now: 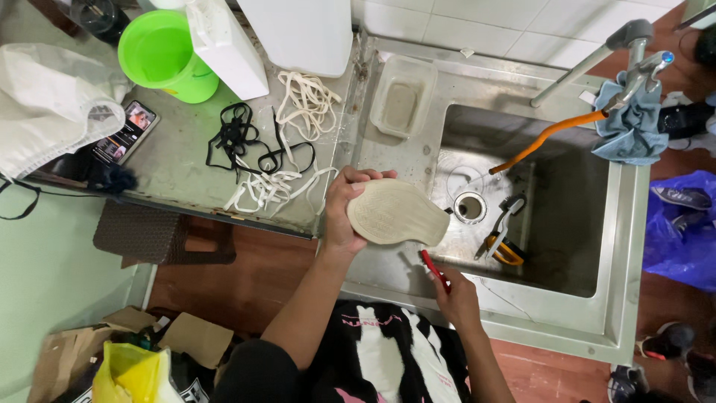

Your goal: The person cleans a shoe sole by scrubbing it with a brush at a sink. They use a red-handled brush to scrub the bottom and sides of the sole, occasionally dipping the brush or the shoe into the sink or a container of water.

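Nearest the body, the right hand (456,298) is curled shut around a thin red-handled tool (434,270), likely a small brush, which angles up toward the sole. The left hand (344,209), forearm reaching forward, grips a beige rubber shoe sole (395,213) by one end, tread facing up, over the front edge of the stainless steel sink (556,317). Beyond, tangled black and white shoelaces (272,153) lie on the counter beside a bright green plastic bucket (164,54).

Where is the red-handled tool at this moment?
In the head view, the thin red-handled tool is in the right hand, at the front edge of the steel sink, just below the beige shoe insole held by the left hand.
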